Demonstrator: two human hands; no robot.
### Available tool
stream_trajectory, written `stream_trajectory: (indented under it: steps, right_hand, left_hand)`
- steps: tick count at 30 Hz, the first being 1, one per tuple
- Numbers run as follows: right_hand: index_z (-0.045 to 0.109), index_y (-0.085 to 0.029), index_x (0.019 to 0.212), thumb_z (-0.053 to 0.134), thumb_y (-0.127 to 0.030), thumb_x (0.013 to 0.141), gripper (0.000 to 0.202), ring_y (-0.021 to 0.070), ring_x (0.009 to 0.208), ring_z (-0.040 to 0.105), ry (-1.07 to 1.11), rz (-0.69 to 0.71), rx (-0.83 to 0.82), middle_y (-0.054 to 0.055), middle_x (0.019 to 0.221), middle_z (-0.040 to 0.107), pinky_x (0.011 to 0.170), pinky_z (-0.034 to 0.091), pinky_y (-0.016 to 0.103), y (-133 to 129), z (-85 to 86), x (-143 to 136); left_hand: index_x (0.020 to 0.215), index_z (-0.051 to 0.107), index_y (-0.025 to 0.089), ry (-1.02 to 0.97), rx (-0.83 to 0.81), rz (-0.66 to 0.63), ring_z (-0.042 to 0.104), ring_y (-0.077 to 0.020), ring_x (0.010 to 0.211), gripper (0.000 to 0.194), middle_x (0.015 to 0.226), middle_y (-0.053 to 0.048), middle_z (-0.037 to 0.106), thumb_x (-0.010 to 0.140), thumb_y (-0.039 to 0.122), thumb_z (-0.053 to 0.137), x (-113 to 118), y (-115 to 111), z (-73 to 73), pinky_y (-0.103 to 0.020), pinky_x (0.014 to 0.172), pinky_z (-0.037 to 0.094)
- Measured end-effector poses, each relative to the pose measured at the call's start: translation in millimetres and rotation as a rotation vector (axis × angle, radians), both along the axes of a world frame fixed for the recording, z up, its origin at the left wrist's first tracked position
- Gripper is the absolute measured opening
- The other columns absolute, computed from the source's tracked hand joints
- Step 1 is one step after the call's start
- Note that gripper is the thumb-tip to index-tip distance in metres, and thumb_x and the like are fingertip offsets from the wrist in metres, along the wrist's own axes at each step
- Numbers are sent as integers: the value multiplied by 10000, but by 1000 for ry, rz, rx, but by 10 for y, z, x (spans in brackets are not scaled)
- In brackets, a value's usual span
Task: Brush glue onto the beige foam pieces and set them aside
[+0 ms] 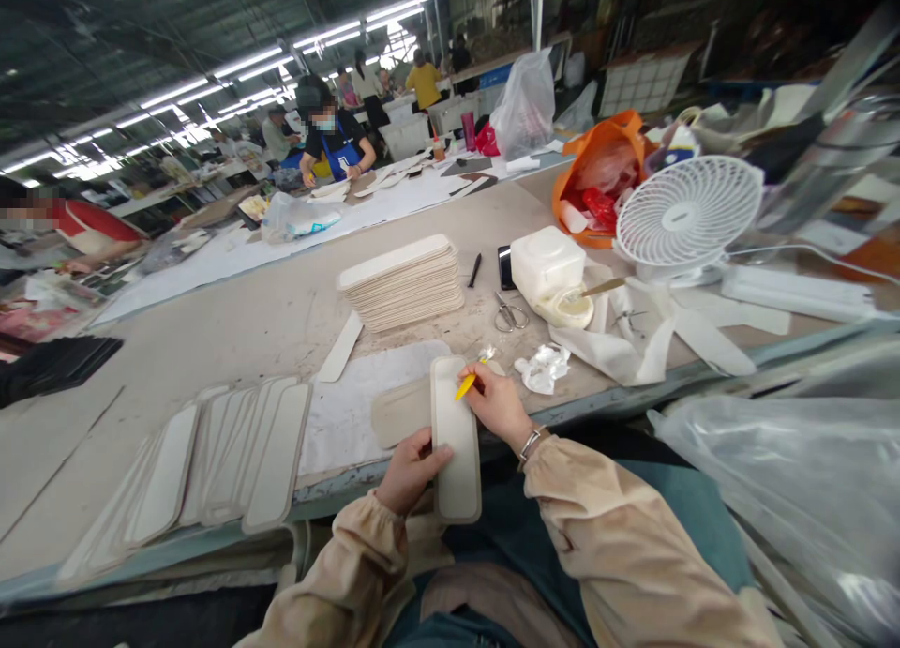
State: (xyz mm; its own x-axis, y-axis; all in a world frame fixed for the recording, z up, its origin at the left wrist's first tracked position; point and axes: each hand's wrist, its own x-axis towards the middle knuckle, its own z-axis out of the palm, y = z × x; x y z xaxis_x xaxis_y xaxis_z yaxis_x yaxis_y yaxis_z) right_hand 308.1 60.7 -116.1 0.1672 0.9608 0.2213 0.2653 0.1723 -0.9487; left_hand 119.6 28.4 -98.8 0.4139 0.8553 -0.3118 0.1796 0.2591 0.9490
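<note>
Tan sleeves (605, 526) reach in from the foreground as a worker bends over a pale, round-cornered panel (456, 451), its near end jutting past the edge of a worktable (295, 296). The left hand (410, 470) clamps the panel's side, thumb on top, while the right hand (498, 406) closes around a slim yellow tool (465, 385) angled low over the far half; whether the tip touches cannot be told. Clean work here likely calls for a firm left grip near the tool, a shallow angle and light, even strokes, since a hard or steep tip could scar the pale face and the overhanging end could tip under pressure. From the panel, loose panels (277, 460) fan out at 9 o'clock, crumpled white material (543, 369) sits at 2 o'clock and scissors (511, 316) lie at 1 o'clock. Farther off, a neat stack of panels (404, 287) rises at 11 o'clock, with a white container (548, 259) at 1 and a white fan (685, 217) at 2. Beyond, a masked co-worker (338, 151) in a blue apron handles pale pieces at 11 o'clock, under strip lights (246, 62).
</note>
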Motion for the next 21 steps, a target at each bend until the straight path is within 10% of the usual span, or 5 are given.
stream_trajectory:
  steps: [21]
  right_hand:
    - [622, -226, 956, 493, -135, 774, 241, 134, 627, 580, -109, 27, -64, -24, 722, 639, 624, 447, 239, -16, 11, 15]
  left_hand:
    - [917, 641, 121, 150, 198, -5, 544, -183, 758, 350, 787, -37, 621, 765, 437, 649, -8, -99, -78, -268, 677, 448]
